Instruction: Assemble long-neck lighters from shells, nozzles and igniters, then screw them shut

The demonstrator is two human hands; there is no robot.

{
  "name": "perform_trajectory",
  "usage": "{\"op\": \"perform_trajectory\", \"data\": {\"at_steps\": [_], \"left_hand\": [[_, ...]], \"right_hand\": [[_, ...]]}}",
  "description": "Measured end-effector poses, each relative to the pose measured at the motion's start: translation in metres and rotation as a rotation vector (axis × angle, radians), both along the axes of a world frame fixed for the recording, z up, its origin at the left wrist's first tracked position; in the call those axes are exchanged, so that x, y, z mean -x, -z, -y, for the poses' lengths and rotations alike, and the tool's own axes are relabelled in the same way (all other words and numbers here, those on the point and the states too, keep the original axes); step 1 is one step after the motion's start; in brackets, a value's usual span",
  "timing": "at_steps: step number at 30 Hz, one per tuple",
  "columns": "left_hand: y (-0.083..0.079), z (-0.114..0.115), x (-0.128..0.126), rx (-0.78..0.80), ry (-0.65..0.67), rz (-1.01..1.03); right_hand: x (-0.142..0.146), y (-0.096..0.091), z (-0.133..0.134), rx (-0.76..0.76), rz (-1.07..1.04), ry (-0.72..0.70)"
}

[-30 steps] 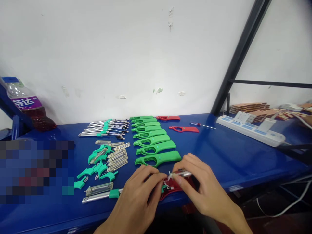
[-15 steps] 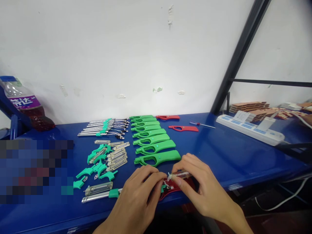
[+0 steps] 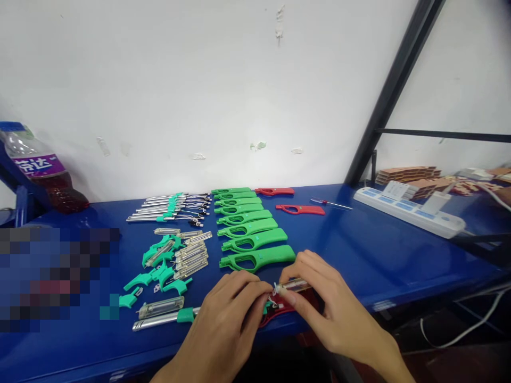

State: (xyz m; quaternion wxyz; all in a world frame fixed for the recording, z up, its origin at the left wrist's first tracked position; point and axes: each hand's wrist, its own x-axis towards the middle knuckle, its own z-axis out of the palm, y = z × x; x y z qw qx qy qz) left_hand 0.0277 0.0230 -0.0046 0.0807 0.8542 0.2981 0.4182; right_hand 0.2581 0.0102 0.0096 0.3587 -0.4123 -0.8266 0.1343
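At the near edge of the blue table (image 3: 359,250), my left hand (image 3: 227,324) presses fingers closed over a red lighter shell (image 3: 279,311) and the small white-wired part inside it. My right hand (image 3: 327,306) pinches a clear gas tube (image 3: 293,285) at the shell's top. A metal nozzle tube with a green collar (image 3: 167,318) sticks out to the left of my left hand. Just beyond my hands lies a row of several green lighter shells (image 3: 249,229).
Green triggers and clear tubes (image 3: 175,260) lie left of the green shells, with metal nozzle tubes (image 3: 171,207) behind them. Two red shells (image 3: 299,209) and a small screwdriver (image 3: 331,204) lie further back. A power strip (image 3: 411,213) is at right, a bottle (image 3: 40,170) at far left.
Almost nothing differs. My hands stay on the red shell; the clear tube in my right fingers has shifted very slightly left and down.
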Motion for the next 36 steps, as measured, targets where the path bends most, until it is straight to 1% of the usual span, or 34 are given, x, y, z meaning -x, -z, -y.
{"op": "perform_trajectory", "data": {"at_steps": [4,13,18,21,27,36], "left_hand": [[0.0,0.0,0.0,-0.016,-0.009,0.015],[-0.001,0.0,-0.001,-0.024,-0.017,0.033],[0.001,0.001,-0.002,-0.04,-0.022,0.039],[0.001,0.001,-0.001,-0.057,-0.058,0.034],[-0.001,0.0,-0.001,-0.014,-0.042,0.009],[-0.002,0.0,-0.003,-0.06,-0.034,-0.011]], "right_hand": [[0.0,0.0,0.001,0.013,0.017,-0.013],[-0.001,0.005,-0.002,0.019,-0.022,-0.049],[-0.001,0.005,-0.001,-0.012,-0.035,-0.043],[0.0,0.006,0.0,-0.045,-0.053,-0.034],[0.0,0.008,-0.001,-0.076,-0.05,-0.027],[0.0,0.011,-0.002,-0.03,-0.019,-0.038]]}}
